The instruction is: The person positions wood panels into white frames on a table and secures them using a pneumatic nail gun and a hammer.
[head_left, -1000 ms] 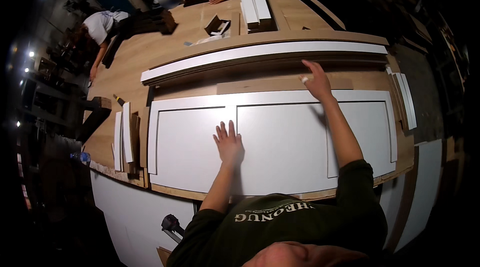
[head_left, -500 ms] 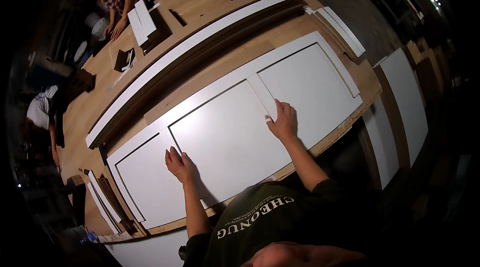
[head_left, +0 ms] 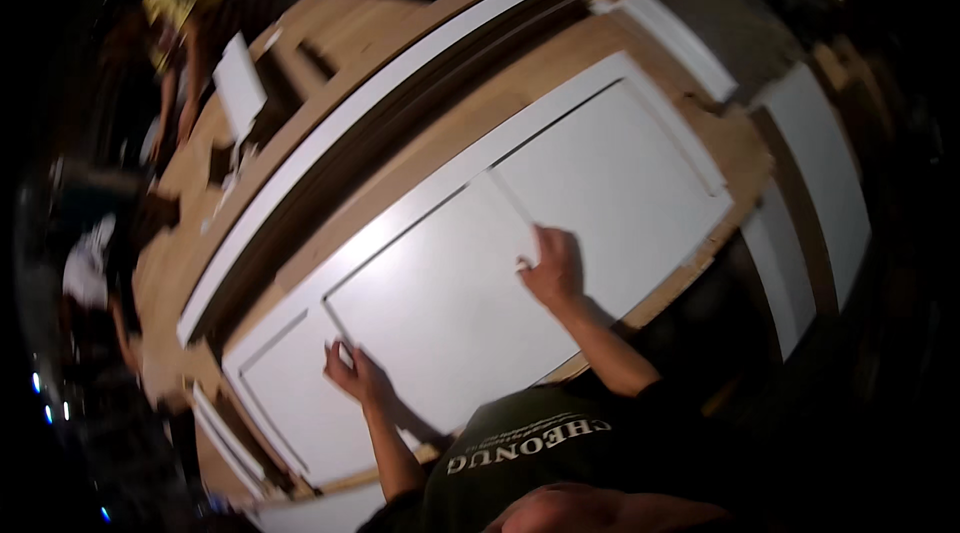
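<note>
A long white framed panel (head_left: 430, 318) lies flat, with dark grooves along its raised border and two narrow cross strips dividing its face. My left hand (head_left: 354, 375) rests at the left cross strip (head_left: 330, 309), fingers curled with thumb and forefinger bent over it. At the right cross strip (head_left: 508, 191), my right hand (head_left: 556, 271) has thumb and fingers bent about its sides. Motion blurs both sets of fingertips, and each hand hides the part of the strip beneath it.
Beyond the panel, a long stack of white-faced boards (head_left: 370, 123) spans the wooden table (head_left: 165, 268). Short white strips (head_left: 680, 43) lie at the far right; more (head_left: 228, 438) lie at the left. White panels (head_left: 815, 173) lean at the right. Two people work across the table.
The view has turned slightly. Both hands have come nearer to me along the cross strips, and the fingers are more curled. The person in yellow has bent lower.
</note>
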A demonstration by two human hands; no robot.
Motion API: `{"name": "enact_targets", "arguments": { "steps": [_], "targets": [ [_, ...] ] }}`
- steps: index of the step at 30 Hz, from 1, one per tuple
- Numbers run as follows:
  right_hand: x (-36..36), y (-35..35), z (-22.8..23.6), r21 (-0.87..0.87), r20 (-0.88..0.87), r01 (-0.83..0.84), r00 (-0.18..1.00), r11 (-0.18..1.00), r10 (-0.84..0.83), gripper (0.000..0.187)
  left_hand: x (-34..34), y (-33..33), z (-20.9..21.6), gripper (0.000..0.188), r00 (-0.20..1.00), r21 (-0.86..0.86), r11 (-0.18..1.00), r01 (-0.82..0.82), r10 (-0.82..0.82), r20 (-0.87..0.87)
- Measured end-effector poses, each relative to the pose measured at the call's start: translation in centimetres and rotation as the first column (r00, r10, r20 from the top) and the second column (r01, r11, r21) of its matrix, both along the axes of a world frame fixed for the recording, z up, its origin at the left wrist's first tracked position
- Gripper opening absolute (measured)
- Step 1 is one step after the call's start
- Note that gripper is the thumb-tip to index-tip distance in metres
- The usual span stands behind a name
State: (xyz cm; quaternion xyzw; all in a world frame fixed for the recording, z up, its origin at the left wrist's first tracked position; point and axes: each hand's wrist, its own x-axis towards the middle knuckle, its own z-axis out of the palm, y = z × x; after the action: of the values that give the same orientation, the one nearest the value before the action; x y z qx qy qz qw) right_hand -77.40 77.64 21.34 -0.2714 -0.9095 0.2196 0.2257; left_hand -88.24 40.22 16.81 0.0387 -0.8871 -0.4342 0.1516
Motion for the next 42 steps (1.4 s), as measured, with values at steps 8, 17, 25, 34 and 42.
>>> {"name": "enact_targets", "arguments": {
  "steps": [8,17,25,34,42],
  "targets": [
    [-0.2,-0.3,0.4,-0.079,0.093,0.081,0.993,0.994,-0.074,0.057,-2.1,1.2,4.2,0.043,0.994,-0.285,0.953,0.104,-0.095,0.045],
    [1.1,1.2,2.8,-0.124,0.26,-0.01,0.965,0.992,0.042,0.07,-1.6,0.8,3.0,0.045,0.996,-0.378,0.923,0.066,-0.083,-0.029],
    [4.5,-0.2,2.5,-0.167,0.31,0.047,0.951,0.985,0.008,0.062,-2.3,0.6,3.1,0.045,0.99,-0.431,0.897,0.094,-0.13,-0.054],
    [5.0,0.0,0.0,-0.106,0.143,-0.024,0.989,0.994,0.039,0.063,-2.1,1.0,3.3,0.045,0.997,-0.462,0.884,0.064,-0.075,-0.005],
    [3.7,-1.0,-2.7,-0.198,-0.037,-0.094,0.995,0.976,0.088,0.063,-2.7,-0.5,2.5,0.048,0.995,-0.325,0.94,-0.102,0.103,-0.015]
  ]
}}
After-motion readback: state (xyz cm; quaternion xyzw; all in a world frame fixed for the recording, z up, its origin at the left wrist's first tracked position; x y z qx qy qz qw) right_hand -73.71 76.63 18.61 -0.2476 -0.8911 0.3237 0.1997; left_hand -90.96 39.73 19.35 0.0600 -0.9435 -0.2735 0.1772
